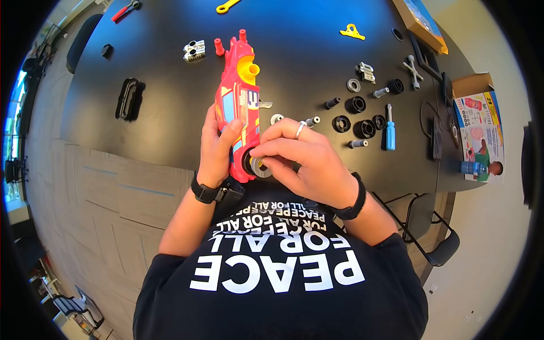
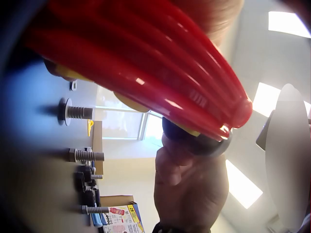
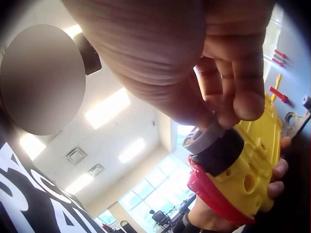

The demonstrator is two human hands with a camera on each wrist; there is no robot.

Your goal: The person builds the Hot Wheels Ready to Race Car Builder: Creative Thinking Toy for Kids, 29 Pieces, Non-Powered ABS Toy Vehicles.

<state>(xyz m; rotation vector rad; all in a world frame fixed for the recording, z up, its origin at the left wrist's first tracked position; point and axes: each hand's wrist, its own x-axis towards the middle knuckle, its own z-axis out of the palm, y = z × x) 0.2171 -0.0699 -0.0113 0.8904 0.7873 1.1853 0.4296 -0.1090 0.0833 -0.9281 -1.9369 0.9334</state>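
Observation:
My left hand (image 1: 216,148) grips a red toy car body (image 1: 249,122), tilted up above the table with its side decals and a yellow part facing up. In the right wrist view its yellow underside (image 3: 255,141) shows, with fingers wrapped behind it. A black wheel (image 3: 223,153) sits at the near end of the car. On that wheel's outer face is a grey wheel rim (image 3: 201,141), which my right hand (image 1: 314,161) pinches between thumb and fingertips. Part of the wheel is hidden by fingers in the head view.
Several black wheels (image 1: 364,129), grey bolts (image 1: 358,144) and a blue screwdriver (image 1: 390,133) lie right on the dark table (image 1: 164,51). A silver engine piece (image 1: 194,51), black part (image 1: 128,99) and red-handled tool (image 1: 126,10) lie left. A printed box (image 1: 480,127) stands far right.

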